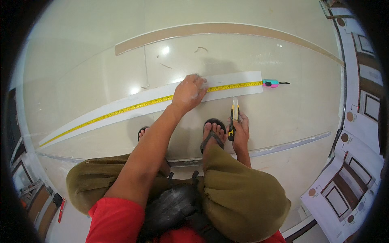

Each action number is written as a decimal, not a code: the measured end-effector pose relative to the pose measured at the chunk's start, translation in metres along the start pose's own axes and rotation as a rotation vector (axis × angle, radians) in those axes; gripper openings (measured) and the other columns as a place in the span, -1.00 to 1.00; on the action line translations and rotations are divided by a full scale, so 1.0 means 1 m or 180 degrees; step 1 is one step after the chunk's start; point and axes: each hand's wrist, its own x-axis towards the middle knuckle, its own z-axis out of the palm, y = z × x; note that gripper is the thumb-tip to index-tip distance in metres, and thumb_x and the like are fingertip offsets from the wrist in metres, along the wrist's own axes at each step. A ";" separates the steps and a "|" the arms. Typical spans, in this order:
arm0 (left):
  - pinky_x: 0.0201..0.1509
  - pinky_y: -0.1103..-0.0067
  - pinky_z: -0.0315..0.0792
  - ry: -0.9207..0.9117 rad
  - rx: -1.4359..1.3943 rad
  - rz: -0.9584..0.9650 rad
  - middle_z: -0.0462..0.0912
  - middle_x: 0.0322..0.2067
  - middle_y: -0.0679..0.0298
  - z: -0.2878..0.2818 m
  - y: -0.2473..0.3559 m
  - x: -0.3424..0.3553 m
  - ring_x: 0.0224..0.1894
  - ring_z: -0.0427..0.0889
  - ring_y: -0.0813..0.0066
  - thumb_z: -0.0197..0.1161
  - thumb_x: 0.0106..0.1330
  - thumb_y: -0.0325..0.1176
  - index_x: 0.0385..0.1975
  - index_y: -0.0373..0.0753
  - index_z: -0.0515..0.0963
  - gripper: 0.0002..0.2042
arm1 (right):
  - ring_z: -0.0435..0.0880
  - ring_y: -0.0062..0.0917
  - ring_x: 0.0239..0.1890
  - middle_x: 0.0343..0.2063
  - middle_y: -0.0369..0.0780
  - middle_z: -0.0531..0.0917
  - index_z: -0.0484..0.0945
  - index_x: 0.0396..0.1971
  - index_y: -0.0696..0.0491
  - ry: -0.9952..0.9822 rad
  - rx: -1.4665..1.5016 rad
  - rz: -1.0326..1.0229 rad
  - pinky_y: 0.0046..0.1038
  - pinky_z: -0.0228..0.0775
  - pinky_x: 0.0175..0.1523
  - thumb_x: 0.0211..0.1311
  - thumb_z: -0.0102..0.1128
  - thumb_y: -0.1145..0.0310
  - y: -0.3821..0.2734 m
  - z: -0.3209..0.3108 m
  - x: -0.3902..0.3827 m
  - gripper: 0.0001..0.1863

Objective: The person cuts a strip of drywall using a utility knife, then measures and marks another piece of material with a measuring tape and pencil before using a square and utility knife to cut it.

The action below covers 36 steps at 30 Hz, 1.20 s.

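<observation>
A long white strip (251,77) lies across the tiled floor in front of me, tapering from view toward the far left. The yellow blade of a tape measure (133,107) is drawn out along it; its teal and pink case (270,83) rests at the strip's right end. My left hand (189,92), dusted white, presses on the strip over the blade, its fingers curled together; what they may pinch is hidden. Below the strip's right part, my right hand (241,128) grips a yellow and black utility knife (233,123), held upright with its blade toward the strip.
Behind the strip lies a long tan board (214,29). A thin pale strip (289,146) stretches along the floor near my feet (213,133), which wear dark sandals. Printed sheets (344,190) cover the right side. Tools and a red object (61,210) sit at lower left.
</observation>
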 end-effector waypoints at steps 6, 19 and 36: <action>0.65 0.09 0.09 -0.0422 0.1124 0.0369 0.10 0.61 0.01 0.032 0.027 -0.028 0.65 0.05 -0.04 0.40 0.41 -0.07 0.56 0.13 0.32 -0.29 | 0.60 -0.66 -0.38 -0.20 -0.26 0.65 0.43 0.32 0.16 -0.0078 -0.0657 -0.0307 -0.55 0.53 -0.31 0.67 0.01 0.32 0.028 -0.005 0.025 -0.62; 0.52 -0.44 -0.03 -0.0465 0.1349 0.0077 -0.20 0.70 0.08 0.048 0.018 -0.034 0.70 -0.21 -0.21 0.34 0.44 0.06 0.60 0.44 0.21 -0.27 | 0.54 -0.70 -0.41 -0.34 -0.32 0.63 0.60 0.25 0.18 -0.0269 -0.1196 -0.0650 -0.60 0.45 -0.27 0.69 0.08 0.13 0.024 0.006 0.047 -0.55; 0.45 -0.52 0.02 -0.0636 0.1491 -0.0046 -0.21 0.70 0.09 0.049 0.023 -0.029 0.71 -0.25 -0.22 0.32 0.45 0.04 0.61 0.48 0.15 -0.25 | 0.60 -0.61 -0.56 -0.41 -0.24 0.71 0.62 -0.13 0.12 -0.0483 -0.1307 0.0083 -0.55 0.36 -0.51 0.63 0.07 0.03 0.010 0.020 0.078 -0.59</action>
